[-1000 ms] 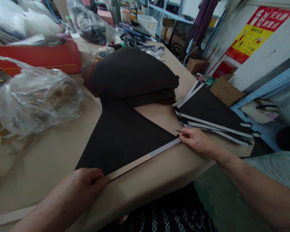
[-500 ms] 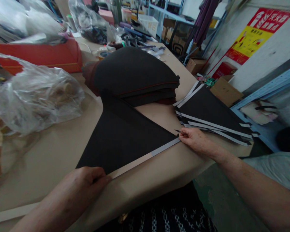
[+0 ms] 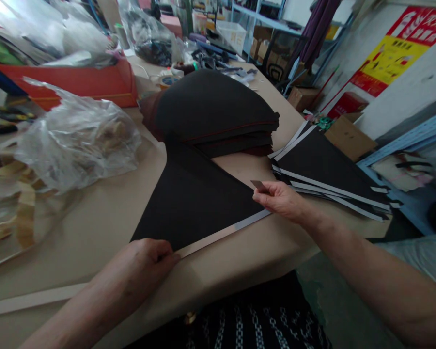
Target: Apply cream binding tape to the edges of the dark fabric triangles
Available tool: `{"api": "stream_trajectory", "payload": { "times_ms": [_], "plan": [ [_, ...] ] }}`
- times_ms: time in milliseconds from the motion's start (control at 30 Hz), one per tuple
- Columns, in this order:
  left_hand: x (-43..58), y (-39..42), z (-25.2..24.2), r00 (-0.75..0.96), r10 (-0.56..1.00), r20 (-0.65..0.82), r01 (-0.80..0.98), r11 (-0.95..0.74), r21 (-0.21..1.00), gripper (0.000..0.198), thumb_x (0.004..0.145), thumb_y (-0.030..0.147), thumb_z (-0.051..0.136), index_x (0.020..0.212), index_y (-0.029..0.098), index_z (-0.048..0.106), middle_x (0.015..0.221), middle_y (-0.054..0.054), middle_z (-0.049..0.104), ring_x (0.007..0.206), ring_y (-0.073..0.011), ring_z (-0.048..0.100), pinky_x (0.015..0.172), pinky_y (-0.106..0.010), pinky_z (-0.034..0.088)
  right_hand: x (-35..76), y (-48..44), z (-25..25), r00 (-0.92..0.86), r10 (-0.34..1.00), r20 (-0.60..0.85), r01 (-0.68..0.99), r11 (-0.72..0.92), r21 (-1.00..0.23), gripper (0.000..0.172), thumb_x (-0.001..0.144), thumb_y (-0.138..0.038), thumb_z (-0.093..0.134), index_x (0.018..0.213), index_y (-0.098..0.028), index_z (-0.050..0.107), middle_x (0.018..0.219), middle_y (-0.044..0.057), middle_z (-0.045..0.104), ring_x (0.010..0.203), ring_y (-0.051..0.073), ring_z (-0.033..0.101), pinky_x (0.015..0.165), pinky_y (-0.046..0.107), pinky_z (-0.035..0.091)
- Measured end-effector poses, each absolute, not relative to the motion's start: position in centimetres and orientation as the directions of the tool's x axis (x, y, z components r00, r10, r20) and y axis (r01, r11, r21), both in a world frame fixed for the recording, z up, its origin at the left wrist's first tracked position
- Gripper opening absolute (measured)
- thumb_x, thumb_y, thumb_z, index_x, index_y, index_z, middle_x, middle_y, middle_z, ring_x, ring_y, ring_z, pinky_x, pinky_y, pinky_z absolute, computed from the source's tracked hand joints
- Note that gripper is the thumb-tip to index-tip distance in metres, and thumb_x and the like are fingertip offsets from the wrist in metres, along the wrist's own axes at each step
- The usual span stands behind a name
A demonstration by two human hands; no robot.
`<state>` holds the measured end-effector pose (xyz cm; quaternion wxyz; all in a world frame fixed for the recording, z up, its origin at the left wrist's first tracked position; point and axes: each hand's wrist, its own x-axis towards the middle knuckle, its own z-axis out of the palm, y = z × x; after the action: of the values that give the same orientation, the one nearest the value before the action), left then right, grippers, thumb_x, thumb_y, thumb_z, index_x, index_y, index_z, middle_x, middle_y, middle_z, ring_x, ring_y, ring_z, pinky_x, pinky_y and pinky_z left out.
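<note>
A black fabric-like panel (image 3: 196, 194) lies at the table's near edge with a pale tape strip (image 3: 218, 235) along its front side. My left hand (image 3: 147, 264) is closed on the strip at the panel's near left corner, pressing it to the table. The strip's tail (image 3: 36, 298) runs on to the left, partly hidden under my forearm. My right hand (image 3: 281, 199) pinches a small flat, dark brown blade-like piece (image 3: 258, 185) between thumb and fingers, just above the panel's right tip and the strip's end.
A thick stack of dark curved panels (image 3: 218, 104) sits behind. To the right lie several black panels (image 3: 323, 165) edged with pale strips. A clear plastic bag (image 3: 83, 145) and an orange-red box (image 3: 119, 87) stand left, near curled tan tape (image 3: 27, 213).
My right hand has moved a little left and up from the strip's end, and the flat piece in it shows more. My left hand still holds the strip. The view has shifted slightly.
</note>
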<state>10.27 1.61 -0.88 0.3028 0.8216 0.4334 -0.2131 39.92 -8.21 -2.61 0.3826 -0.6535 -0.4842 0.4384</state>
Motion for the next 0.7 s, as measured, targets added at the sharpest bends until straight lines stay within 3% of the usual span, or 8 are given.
{"api": "stream_trajectory", "payload": {
  "times_ms": [133,300,500,700],
  "plan": [
    [10.2,1.5,-0.5,0.533,0.594,-0.603,0.844,-0.428,0.324,0.038,0.078,0.045,0.037,0.058,0.018,0.056,0.054,0.000,0.049,0.053,-0.0137,0.045,0.051,-0.026,0.026,39.4,-8.5,-4.4,0.274,0.953,-0.131,0.375,-0.232,-0.897,0.024,0.080,-0.039,0.057,0.071,-0.017,0.051,0.063,-0.004,0.041,0.059,0.009,0.038,0.059,0.025,0.032],
    [8.7,1.7,-0.1,0.493,0.592,-0.638,0.870,-0.359,0.339,0.039,0.076,0.049,0.040,0.059,0.017,0.057,0.054,0.001,0.046,0.054,-0.0130,0.042,0.051,-0.024,0.027,39.4,-9.7,-4.9,0.280,0.960,-0.010,0.470,-0.146,-0.870,0.023,0.083,-0.037,0.054,0.072,-0.018,0.052,0.064,-0.002,0.044,0.061,0.011,0.040,0.061,0.026,0.034],
    [1.5,3.3,-1.4,0.409,0.586,-0.700,0.913,-0.249,0.325,0.037,0.073,0.048,0.043,0.059,0.017,0.055,0.053,0.003,0.040,0.051,-0.0109,0.035,0.048,-0.023,0.023,39.3,-9.7,-4.9,0.297,0.955,-0.013,0.558,-0.185,-0.809,0.024,0.083,-0.040,0.054,0.073,-0.018,0.056,0.065,-0.001,0.049,0.064,0.013,0.045,0.063,0.026,0.037],
    [-6.2,4.9,-0.8,0.214,0.635,-0.742,0.975,-0.096,0.199,0.042,0.068,0.052,0.039,0.066,0.016,0.060,0.055,0.002,0.046,0.055,-0.0136,0.042,0.053,-0.023,0.026,38.7,-9.9,-4.4,0.359,0.932,-0.048,0.601,-0.271,-0.752,0.027,0.082,-0.044,0.056,0.074,-0.018,0.058,0.066,0.000,0.052,0.064,0.013,0.048,0.063,0.026,0.037]
  ]
}}
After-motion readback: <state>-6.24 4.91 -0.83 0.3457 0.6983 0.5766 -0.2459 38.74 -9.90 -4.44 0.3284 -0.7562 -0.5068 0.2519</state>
